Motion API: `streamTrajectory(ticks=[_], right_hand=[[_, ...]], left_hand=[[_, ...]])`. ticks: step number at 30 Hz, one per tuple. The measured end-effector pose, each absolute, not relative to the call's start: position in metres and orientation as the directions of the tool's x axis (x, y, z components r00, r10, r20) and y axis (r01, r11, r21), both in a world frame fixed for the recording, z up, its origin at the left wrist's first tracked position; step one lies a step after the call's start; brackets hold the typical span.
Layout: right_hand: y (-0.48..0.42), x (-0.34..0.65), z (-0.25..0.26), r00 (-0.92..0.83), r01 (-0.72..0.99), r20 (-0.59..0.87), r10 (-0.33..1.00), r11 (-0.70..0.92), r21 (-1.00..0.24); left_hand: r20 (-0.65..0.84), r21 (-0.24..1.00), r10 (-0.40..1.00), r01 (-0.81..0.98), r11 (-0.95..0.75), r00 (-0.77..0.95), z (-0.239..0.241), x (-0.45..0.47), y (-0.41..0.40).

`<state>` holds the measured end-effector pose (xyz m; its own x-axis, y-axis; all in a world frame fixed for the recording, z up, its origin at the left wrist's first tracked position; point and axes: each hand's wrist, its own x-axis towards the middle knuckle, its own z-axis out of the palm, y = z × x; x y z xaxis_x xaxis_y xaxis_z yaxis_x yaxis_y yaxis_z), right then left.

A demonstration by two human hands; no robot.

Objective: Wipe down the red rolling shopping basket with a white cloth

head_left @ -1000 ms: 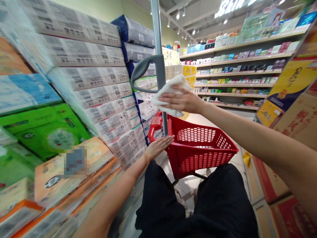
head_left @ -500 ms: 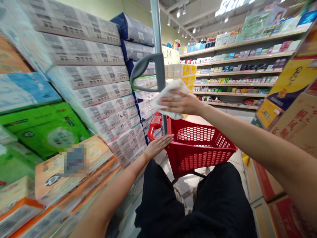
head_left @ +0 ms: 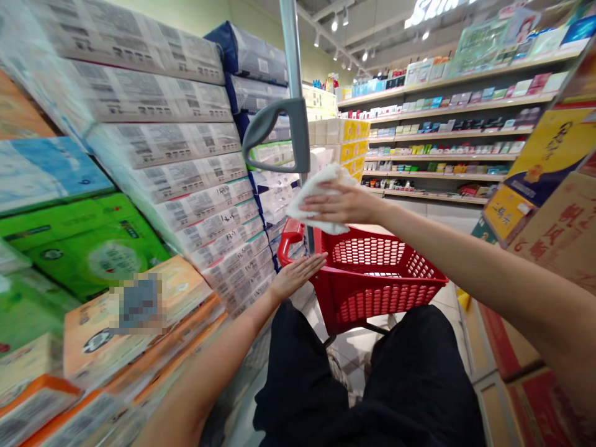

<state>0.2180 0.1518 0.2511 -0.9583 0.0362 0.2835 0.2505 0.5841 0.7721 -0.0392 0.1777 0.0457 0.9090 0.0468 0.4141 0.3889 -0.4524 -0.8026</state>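
My right hand [head_left: 342,203] presses a white cloth [head_left: 313,186] against the grey upright pole [head_left: 293,74] of a red shopping basket trolley [head_left: 372,279], just below its grey loop handle [head_left: 274,133]. Its fingers lie flat over the cloth. Lower down, my left hand [head_left: 298,274] is flat with fingers stretched out, resting against the pole's base beside the basket's red rim. The basket looks bare inside.
Stacked tissue and paper packs [head_left: 153,161] rise close on the left. Cardboard boxes [head_left: 544,205] stand on the right. Shelves of small goods [head_left: 442,130] run along the back right. My legs in black trousers [head_left: 372,385] fill the bottom middle.
My right hand has slid the cloth down the pole, from beside the loop handle to just above the basket rim. My left hand has stayed put.
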Motion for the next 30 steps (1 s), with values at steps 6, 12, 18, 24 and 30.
streamTrajectory(ticks=[6,12,18,24,30], right_hand=[[0.150,0.208,0.236,-0.868,0.447,0.483,0.114,0.604,0.660],[0.153,0.212,0.172,-0.986,0.131,0.169,0.000,0.632,0.764],[0.154,0.216,0.255,-0.952,0.259,0.303,0.037,0.622,0.739],[0.150,0.202,0.208,-0.884,0.405,0.463,0.068,0.606,0.685],[0.153,0.210,0.191,-0.984,0.115,0.174,-0.039,0.609,0.785]], left_hand=[[0.423,-0.805,0.028,0.390,-0.448,0.906,0.045,-0.039,0.179],[0.423,-0.813,-0.028,0.365,-0.454,0.906,0.038,-0.041,0.187],[0.421,-0.795,0.029,0.385,-0.469,0.906,0.048,-0.039,0.178],[0.412,-0.774,0.036,0.370,-0.514,0.910,0.041,-0.040,0.184],[0.401,-0.781,0.018,0.352,-0.516,0.916,0.040,-0.041,0.185]])
